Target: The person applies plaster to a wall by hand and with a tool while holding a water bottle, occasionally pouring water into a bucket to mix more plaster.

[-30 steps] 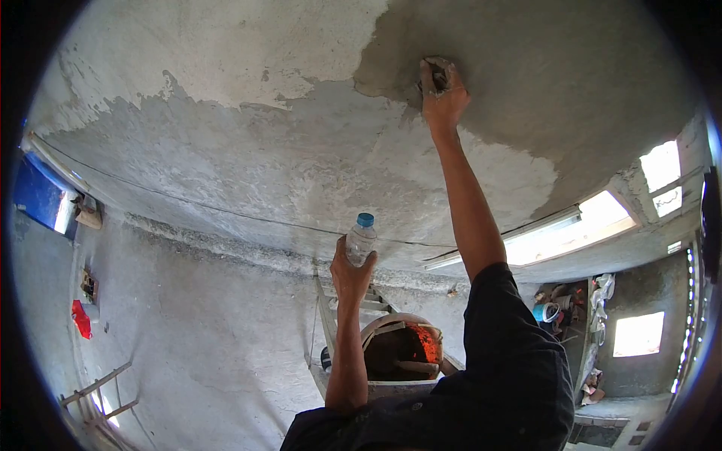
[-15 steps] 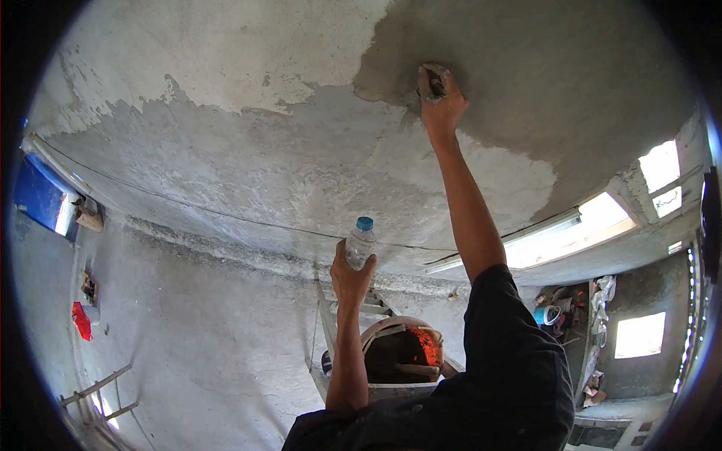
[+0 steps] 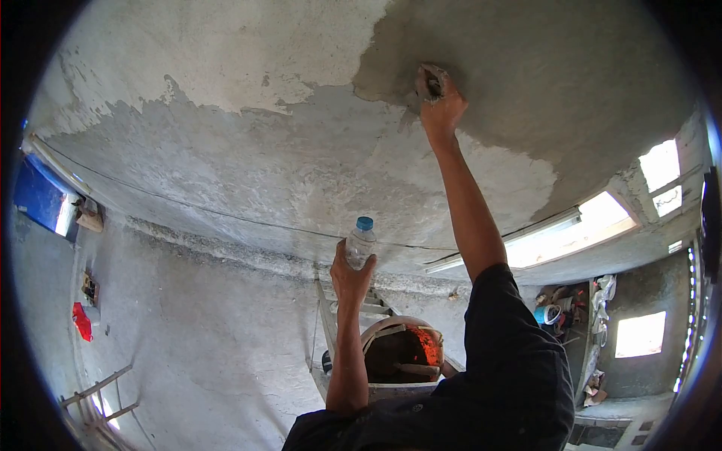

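My left hand (image 3: 351, 276) is wrapped round a clear plastic bottle (image 3: 361, 244) with a blue cap, held upright at the centre of the view. Up at the ceiling, my right hand (image 3: 442, 101) is closed round something dark that I cannot make out. Its fingers are coated in grey and lie against the darker, wet-looking plaster (image 3: 519, 83), close to the border with the paler surface (image 3: 256, 45). Below my hands sits a round bucket (image 3: 387, 327) with dark material inside, an orange patch and a stick-like handle (image 3: 416, 370).
A ladder (image 3: 327, 316) stands behind the bucket. A thin cable (image 3: 203, 203) crosses below the paler surface. Bright openings (image 3: 602, 225) are at the right, near a shelf with a blue bucket (image 3: 547, 315). A red object (image 3: 81, 322) and wooden bars (image 3: 98, 385) are at the left.
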`<state>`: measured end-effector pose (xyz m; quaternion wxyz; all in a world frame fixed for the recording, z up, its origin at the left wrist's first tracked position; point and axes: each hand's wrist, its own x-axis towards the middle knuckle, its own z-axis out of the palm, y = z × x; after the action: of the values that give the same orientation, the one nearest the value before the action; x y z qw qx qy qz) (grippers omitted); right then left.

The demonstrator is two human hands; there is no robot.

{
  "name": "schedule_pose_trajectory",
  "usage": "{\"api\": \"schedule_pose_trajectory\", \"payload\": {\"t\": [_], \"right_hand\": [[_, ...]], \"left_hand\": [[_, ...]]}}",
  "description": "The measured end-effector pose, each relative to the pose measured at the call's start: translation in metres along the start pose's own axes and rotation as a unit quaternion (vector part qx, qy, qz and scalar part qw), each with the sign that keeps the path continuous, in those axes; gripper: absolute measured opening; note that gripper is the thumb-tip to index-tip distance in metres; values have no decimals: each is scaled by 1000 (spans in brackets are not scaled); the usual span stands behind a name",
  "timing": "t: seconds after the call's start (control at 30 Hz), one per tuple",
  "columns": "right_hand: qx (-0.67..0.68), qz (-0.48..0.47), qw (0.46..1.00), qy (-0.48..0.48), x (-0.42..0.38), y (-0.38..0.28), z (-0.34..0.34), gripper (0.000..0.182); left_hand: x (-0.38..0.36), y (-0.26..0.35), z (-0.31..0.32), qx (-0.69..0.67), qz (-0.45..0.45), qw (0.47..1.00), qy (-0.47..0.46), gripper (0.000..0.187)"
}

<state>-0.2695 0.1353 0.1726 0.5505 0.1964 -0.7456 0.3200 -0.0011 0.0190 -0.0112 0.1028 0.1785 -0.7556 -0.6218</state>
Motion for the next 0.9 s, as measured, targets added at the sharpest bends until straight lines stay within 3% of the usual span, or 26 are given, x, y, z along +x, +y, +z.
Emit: {"api": "schedule_pose_trajectory", "payload": {"t": [0.07,0.23,0.47,0.53,0.67,0.73,0.77,0.83,0.9], "right_hand": [[16,4,1000,-3,4,-11,-5,12],[121,123,984,-48,-8,-18,-14,17],[171,165,970,-56,-14,-19,-19,17],[264,298,910,-115,-12,-37,-34,17],[303,321,875,-198,-39,-43,-59,16],[324,454,781,-281,-51,-54,-82,15],[323,455,780,-282,-58,-57,-90,15],[327,539,721,-289,-74,-58,-107,17],[331,546,698,-323,-87,-44,-130,18]], "left_hand": [[0,-3,1,-1,-5,1000,0,59],[1,-2,0,-8,-2,1000,4,59],[-1,7,-2,-26,-7,1000,-5,54],[-1,9,-3,-26,-5,1000,2,53],[-1,10,-6,-21,3,1000,17,50],[-1,11,-6,-23,3,1000,15,50],[-1,12,-6,-25,6,1000,13,50],[-2,11,-4,-22,9,1000,16,50],[-2,9,-4,-17,14,999,23,51]]}}
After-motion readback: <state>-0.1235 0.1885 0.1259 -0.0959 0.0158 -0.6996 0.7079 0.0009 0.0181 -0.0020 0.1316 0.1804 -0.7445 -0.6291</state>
